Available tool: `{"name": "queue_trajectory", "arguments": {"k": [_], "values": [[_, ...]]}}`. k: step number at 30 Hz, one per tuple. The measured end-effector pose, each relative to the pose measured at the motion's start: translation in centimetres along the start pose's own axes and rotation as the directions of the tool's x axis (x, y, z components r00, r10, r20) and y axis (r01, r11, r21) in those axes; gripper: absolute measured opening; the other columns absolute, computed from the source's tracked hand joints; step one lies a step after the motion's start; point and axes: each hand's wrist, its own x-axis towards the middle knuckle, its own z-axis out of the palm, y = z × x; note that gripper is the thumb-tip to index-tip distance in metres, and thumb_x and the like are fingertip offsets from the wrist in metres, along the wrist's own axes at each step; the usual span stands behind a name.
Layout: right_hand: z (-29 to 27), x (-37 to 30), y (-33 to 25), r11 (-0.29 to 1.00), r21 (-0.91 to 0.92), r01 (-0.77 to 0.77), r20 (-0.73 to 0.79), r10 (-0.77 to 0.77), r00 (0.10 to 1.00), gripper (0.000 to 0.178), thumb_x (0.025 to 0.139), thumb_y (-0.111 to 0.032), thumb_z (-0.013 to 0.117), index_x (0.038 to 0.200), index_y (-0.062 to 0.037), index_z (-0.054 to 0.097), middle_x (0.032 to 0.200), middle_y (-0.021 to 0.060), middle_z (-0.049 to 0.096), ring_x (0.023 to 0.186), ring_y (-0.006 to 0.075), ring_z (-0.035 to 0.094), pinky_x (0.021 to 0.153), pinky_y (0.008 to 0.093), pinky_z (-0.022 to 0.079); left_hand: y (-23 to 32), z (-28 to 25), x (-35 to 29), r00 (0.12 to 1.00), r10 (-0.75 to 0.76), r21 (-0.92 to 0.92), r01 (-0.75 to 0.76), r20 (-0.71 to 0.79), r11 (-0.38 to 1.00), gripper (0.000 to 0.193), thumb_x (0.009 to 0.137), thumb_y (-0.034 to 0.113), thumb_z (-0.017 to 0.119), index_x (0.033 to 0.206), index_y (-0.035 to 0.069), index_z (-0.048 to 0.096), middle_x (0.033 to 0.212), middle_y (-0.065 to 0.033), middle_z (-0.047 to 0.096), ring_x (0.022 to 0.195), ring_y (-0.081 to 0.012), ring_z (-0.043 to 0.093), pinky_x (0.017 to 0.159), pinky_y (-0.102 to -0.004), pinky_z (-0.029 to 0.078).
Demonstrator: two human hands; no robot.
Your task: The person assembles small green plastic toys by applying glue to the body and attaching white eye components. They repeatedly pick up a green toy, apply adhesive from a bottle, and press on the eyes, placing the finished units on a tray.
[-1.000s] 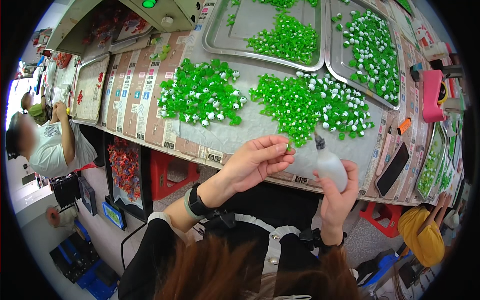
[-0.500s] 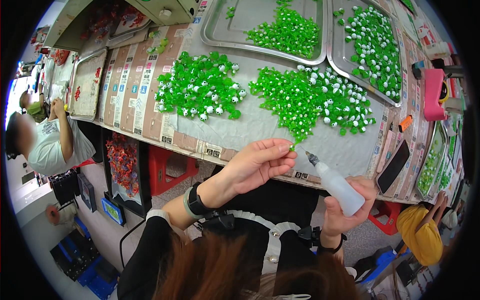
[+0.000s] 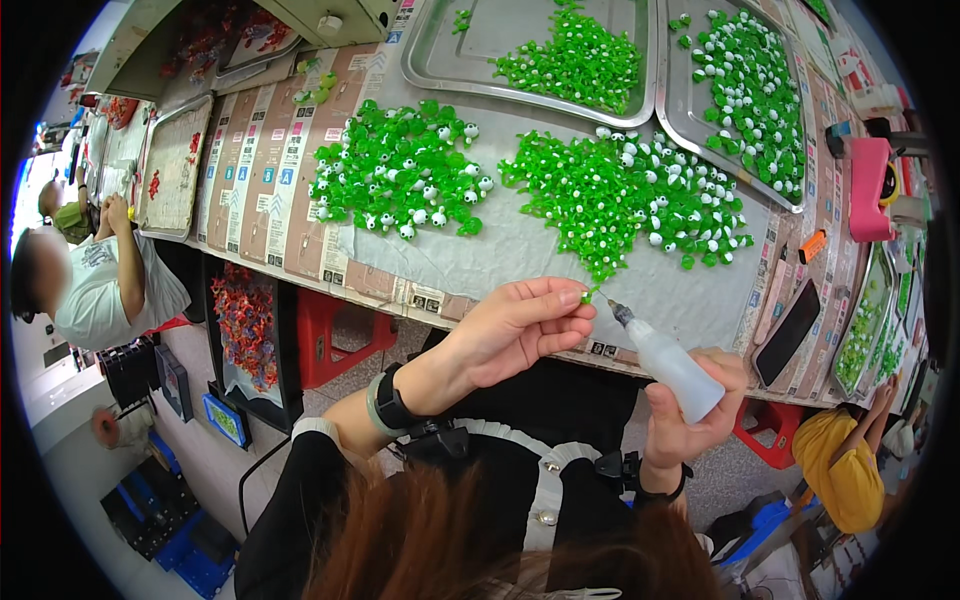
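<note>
Between thumb and forefinger, my left hand [image 3: 530, 325] pinches a small green plastic piece [image 3: 586, 297] over the table's front edge. My right hand [image 3: 695, 410] is wrapped round a translucent white squeeze bottle [image 3: 675, 365], tilted so its thin needle tip [image 3: 608, 298] points at the green piece. The tip is very close to the piece; whether they touch I cannot tell. Just beyond lies a pile of small green pieces [image 3: 575, 195], running into green pieces with white eyeballs [image 3: 690, 205]. More green pieces with eyeballs [image 3: 400, 175] are heaped to the left.
Two metal trays with green parts stand at the back, a left tray [image 3: 440, 75] and a right tray [image 3: 680, 110]. On the right lie a dark phone [image 3: 787, 333], an orange cutter [image 3: 812, 246] and a pink tape dispenser [image 3: 868, 190]. Co-workers sit at both sides.
My right hand and the bottle have shifted slightly left, bringing the needle tip nearer the green piece. My left hand stays almost still.
</note>
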Motion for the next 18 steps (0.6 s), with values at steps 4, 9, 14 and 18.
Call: {"name": "queue_trajectory", "arguments": {"k": [4,9,14,18], "values": [[0.19,-0.08,-0.01,0.999,0.045,-0.029,-0.065,0.032,0.997,0.045,0.059,-0.023,0.072,0.088,-0.0026,0.044,0.075,0.0061,0.044,0.067,0.0152,0.045,0.059,0.0254,0.037,-0.01,-0.12,-0.01,1.000,0.017,-0.007,-0.017,0.005,1.000,0.014,0.081,0.007,0.047,0.093,0.002,0.050,0.087,-0.0095,0.055,0.077,-0.0160,0.057,0.068,-0.0224,0.049],[0.44,-0.07,-0.28,0.982,0.150,-0.111,-0.161,0.136,0.978,0.046,0.060,-0.028,0.071,0.086,-0.0030,0.043,0.075,0.0060,0.043,0.067,0.0142,0.045,0.061,0.0253,0.038,-0.11,-0.03,0.19,0.987,0.160,0.106,-0.159,0.001,0.982,0.013,0.078,0.001,0.048,0.091,0.001,0.050,0.090,-0.0099,0.054,0.080,-0.0166,0.056,0.070,-0.0232,0.048],[0.23,0.02,-0.37,0.978,0.158,-0.136,-0.121,0.155,0.980,0.044,0.061,-0.026,0.070,0.086,-0.0031,0.043,0.075,0.0058,0.043,0.067,0.0138,0.045,0.061,0.0249,0.037,-0.07,0.16,-0.07,0.970,0.242,0.183,-0.238,0.001,0.954,0.013,0.077,-0.001,0.048,0.090,0.000,0.050,0.092,-0.0105,0.053,0.083,-0.0166,0.055,0.072,-0.0234,0.048],[0.21,-0.11,-0.35,0.978,0.153,-0.141,-0.115,0.160,0.981,0.042,0.061,-0.024,0.070,0.086,-0.0027,0.043,0.075,0.0063,0.045,0.067,0.0137,0.044,0.061,0.0248,0.037,-0.17,0.22,-0.07,0.970,0.242,0.177,-0.240,0.009,0.955,0.013,0.077,-0.001,0.048,0.090,0.000,0.050,0.091,-0.0103,0.054,0.083,-0.0167,0.055,0.072,-0.0236,0.047]]}}
